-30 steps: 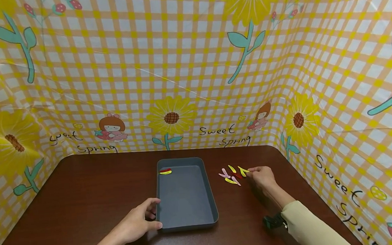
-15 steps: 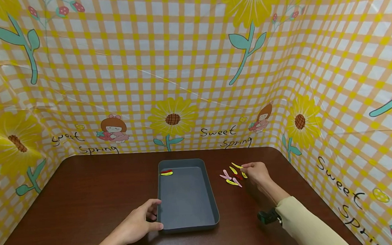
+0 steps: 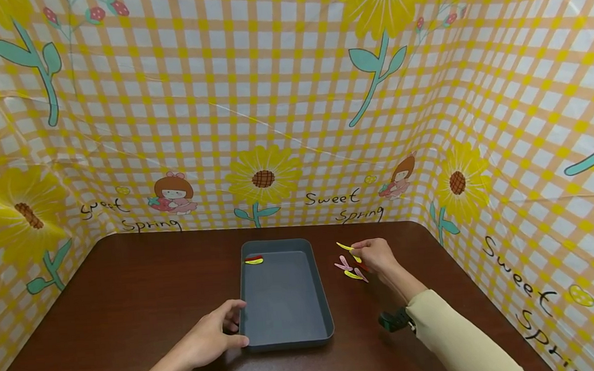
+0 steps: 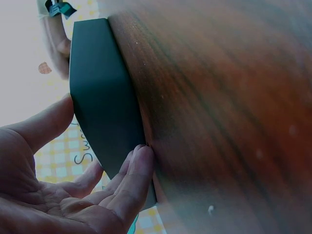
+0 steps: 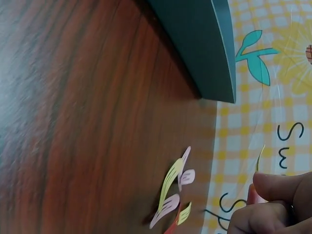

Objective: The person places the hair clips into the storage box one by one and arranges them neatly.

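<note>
A dark grey rectangular tray (image 3: 284,304) lies on the table, with a yellow hair clip (image 3: 254,262) and a red hair clip (image 3: 252,257) side by side at its far left corner. Thumb and fingers of my left hand (image 3: 209,335) rest spread against the tray's left wall; the left wrist view shows this outer wall (image 4: 97,83). Right of the tray, my right hand (image 3: 376,256) pinches a yellow hair clip (image 3: 344,246), raised in the right wrist view (image 5: 260,158). Just below that hand lie pink clips (image 5: 165,207), yellow clips (image 5: 170,179) and a red one (image 5: 172,226), partly hidden.
The dark brown wooden table (image 3: 164,281) is enclosed at the back and sides by a checked cloth (image 3: 281,112) with sunflowers. A dark device (image 3: 393,320) sits at my right wrist, by the beige sleeve (image 3: 457,329).
My right hand has moved left and slightly away from me, carrying the pinched yellow hair clip off the loose clips. The left hand and tray stay in place.
</note>
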### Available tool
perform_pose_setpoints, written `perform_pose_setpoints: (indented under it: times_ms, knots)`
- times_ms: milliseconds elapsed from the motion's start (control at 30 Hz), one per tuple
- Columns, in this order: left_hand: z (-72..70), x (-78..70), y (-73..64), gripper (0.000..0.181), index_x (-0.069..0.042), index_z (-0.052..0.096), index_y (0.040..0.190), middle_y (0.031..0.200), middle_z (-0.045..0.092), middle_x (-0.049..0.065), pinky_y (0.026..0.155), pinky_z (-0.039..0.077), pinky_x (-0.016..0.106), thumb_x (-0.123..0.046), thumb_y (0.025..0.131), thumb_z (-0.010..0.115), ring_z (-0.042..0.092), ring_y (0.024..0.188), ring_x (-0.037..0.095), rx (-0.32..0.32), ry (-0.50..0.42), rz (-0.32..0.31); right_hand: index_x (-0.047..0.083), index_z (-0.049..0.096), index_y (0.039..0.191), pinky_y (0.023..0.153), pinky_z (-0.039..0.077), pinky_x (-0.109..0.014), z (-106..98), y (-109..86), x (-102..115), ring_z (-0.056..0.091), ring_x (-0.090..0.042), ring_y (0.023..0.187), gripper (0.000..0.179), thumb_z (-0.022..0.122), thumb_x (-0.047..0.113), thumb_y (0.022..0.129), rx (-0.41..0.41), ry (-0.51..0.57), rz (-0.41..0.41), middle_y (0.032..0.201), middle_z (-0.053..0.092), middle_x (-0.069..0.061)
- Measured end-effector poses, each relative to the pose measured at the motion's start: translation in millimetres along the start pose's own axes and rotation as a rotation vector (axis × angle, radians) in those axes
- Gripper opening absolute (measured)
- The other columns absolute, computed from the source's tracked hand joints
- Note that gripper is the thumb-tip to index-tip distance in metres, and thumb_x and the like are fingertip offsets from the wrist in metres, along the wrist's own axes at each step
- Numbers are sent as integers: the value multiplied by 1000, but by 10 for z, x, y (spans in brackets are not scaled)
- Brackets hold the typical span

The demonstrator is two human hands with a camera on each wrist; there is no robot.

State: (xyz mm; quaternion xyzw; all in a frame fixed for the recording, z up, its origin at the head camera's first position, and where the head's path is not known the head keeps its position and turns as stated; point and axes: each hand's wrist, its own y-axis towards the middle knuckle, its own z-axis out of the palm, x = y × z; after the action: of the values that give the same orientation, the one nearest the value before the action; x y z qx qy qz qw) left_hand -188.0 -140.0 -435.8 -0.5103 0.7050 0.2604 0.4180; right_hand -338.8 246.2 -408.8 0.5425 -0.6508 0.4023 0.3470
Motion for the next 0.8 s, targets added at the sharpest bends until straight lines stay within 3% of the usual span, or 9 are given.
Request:
perform_pose_setpoints:
  times_ms: [200, 367, 467, 567, 667, 733, 800]
  knots:
    - [2, 16, 11, 67, -5, 50, 140, 116, 60, 9, 82, 48, 43, -18, 83, 83, 59, 102, 23, -1, -3, 1, -9, 63, 123, 42, 23, -22, 117, 9, 104, 21, -5, 40, 32, 62, 7, 96, 32, -7, -6, 49, 33, 10]
    - [8, 22, 11, 68, -5, 50, 140, 116, 60, 9, 82, 49, 42, -17, 82, 83, 60, 103, 23, -4, -3, -4, -9, 65, 121, 48, 38, -25, 226, 21, 166, 42, -7, 48, 30, 64, 8, 96, 47, -43, -25, 65, 57, 3]
    - [8, 20, 14, 68, -5, 50, 139, 116, 60, 9, 81, 49, 43, -17, 82, 84, 60, 102, 23, -8, -7, 2, -8, 66, 121, 53, 44, -26, 284, 23, 200, 50, -8, 53, 30, 63, 10, 97, 59, -62, -40, 73, 61, -1]
    - [9, 21, 15, 68, -5, 50, 140, 115, 60, 9, 81, 49, 43, -16, 82, 83, 60, 102, 23, -8, -7, 10, -7, 65, 121, 57, 49, -32, 338, 16, 226, 38, -8, 44, 29, 62, 10, 98, 91, -39, -49, 56, 48, 3]
    - [12, 21, 9, 67, -5, 50, 139, 115, 60, 9, 82, 49, 43, -16, 82, 83, 60, 102, 23, -11, -2, 14, -5, 65, 121, 70, 57, -43, 395, 17, 253, 24, -8, 39, 28, 61, 9, 98, 106, -16, -53, 45, 33, 7]
    - [11, 20, 4, 67, -4, 50, 139, 115, 61, 9, 82, 49, 43, -16, 82, 84, 60, 102, 23, -11, 0, 15, -6, 64, 122, 81, 58, -48, 428, 26, 273, 20, -8, 38, 28, 61, 9, 98, 113, -9, -54, 44, 31, 9]
    - [7, 17, 1, 67, -5, 50, 139, 115, 61, 10, 82, 49, 43, -16, 82, 84, 60, 102, 23, -10, 2, 16, -4, 66, 121, 74, 58, -43, 467, 44, 298, 20, -8, 37, 27, 62, 9, 97, 108, -20, -40, 43, 32, 9]
